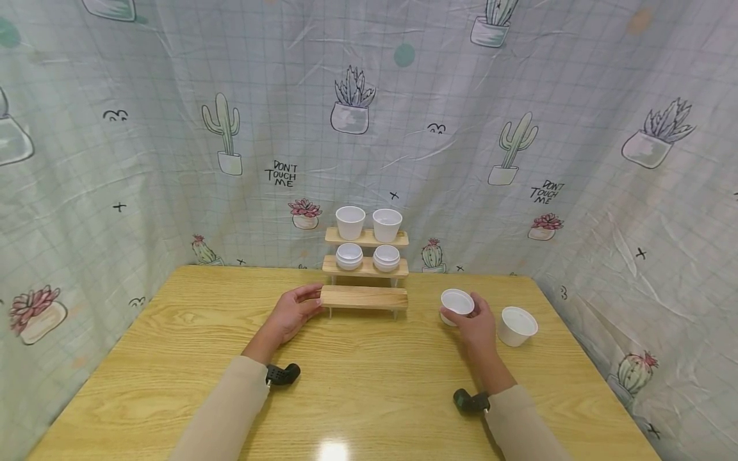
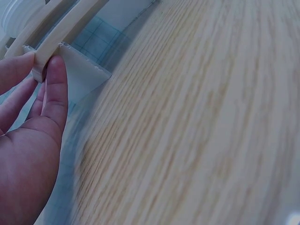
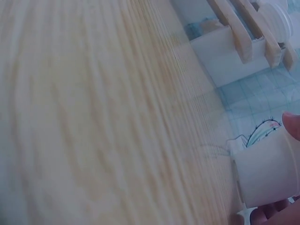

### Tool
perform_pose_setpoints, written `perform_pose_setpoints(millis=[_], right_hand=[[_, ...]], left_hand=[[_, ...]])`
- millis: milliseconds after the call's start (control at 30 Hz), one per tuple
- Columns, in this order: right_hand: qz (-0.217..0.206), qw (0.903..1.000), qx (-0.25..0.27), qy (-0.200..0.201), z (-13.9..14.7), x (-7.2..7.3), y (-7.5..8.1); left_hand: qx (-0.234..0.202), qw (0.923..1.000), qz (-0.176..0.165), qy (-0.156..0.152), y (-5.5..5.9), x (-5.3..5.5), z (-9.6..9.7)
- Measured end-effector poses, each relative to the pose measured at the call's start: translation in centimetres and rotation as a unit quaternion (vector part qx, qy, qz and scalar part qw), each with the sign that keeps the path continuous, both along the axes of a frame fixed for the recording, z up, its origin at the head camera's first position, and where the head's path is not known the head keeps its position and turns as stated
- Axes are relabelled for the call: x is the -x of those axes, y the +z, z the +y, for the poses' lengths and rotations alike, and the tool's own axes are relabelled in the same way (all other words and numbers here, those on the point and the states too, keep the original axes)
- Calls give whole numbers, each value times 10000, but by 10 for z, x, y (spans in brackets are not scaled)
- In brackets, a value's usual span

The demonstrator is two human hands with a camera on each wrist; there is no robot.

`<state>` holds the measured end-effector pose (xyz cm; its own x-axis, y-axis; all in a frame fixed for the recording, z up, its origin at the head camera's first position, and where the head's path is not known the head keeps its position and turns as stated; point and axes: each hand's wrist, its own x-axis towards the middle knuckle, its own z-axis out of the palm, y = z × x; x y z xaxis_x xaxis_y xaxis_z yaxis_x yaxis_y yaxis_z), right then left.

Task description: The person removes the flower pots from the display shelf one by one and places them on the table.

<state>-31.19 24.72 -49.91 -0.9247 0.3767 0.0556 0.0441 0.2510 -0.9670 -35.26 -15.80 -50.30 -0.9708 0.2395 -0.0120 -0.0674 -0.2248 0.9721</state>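
A three-step display stand with wooden planks stands at the middle back of the table, its lowest plank (image 1: pixel 363 297) bare. My left hand (image 1: pixel 291 314) pinches the left end of that plank; in the left wrist view the thumb and fingers hold the wood end (image 2: pixel 42 63) from both sides. To the right of the stand, my right hand (image 1: pixel 480 325) grips a white cup (image 1: pixel 457 301) around its side. That cup (image 3: pixel 267 171) is upright, its base close to the tabletop. Another white cup (image 1: pixel 517 325) stands just right of this hand.
Two tall white cups, left (image 1: pixel 350 223) and right (image 1: pixel 387 225), stand on the top plank. Two small white bowls, left (image 1: pixel 349 257) and right (image 1: pixel 386 258), sit on the middle plank. A patterned curtain (image 1: pixel 369 166) hangs behind and beside the wooden table (image 1: pixel 369 390).
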Motion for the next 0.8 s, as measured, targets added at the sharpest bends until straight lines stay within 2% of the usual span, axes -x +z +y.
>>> perform_pose_setpoints(millis=[800], right_hand=[[15,10000,-13,29,-9,-10,9]], left_hand=[[36,10000,-46,-22,2,-1,-1]])
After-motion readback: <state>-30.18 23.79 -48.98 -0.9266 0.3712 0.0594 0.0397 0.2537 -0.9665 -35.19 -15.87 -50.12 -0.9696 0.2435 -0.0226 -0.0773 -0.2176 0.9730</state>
